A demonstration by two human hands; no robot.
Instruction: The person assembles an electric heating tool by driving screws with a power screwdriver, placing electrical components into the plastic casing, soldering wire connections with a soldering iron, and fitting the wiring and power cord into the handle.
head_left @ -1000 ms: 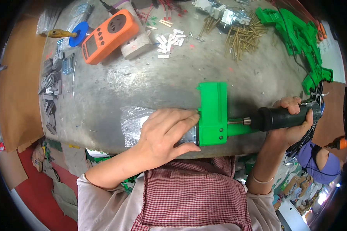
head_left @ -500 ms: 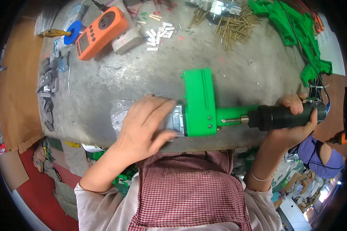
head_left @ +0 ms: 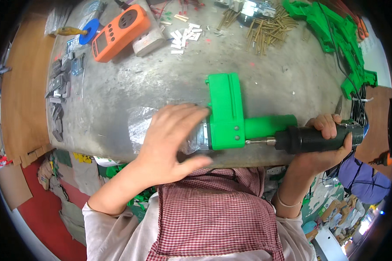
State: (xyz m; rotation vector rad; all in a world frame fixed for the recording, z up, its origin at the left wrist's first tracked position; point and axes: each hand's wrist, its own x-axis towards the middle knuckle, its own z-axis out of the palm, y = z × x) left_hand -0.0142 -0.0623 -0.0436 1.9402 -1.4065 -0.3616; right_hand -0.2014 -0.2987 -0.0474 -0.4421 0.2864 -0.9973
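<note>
A green plastic housing (head_left: 225,108) with a round green handle (head_left: 272,124) lies near the bench's front edge. A clear plastic-wrapped metal part (head_left: 202,135) sits against its left side. Over that wrapped end is my left hand (head_left: 167,135), thumb and fingers spread apart; its palm side is hidden. My right hand (head_left: 326,135) is wrapped round a black electric screwdriver (head_left: 307,140), held level and pointing left. Its bit (head_left: 259,141) runs alongside the handle, the tip at the housing's right edge; whether it touches a screw I cannot tell.
Loose brass-coloured screws (head_left: 268,32), white strips (head_left: 187,35) and an orange meter (head_left: 119,32) lie toward the back of the bench (head_left: 130,82). More green housings (head_left: 335,32) are piled at the far right, with a dark cable across them. Grey blocks (head_left: 59,89) line the left edge.
My left thumb has swung away from the fingers, loosening from the wrapped end. The screwdriver's tip has shifted slightly left and down, up to the housing's edge.
</note>
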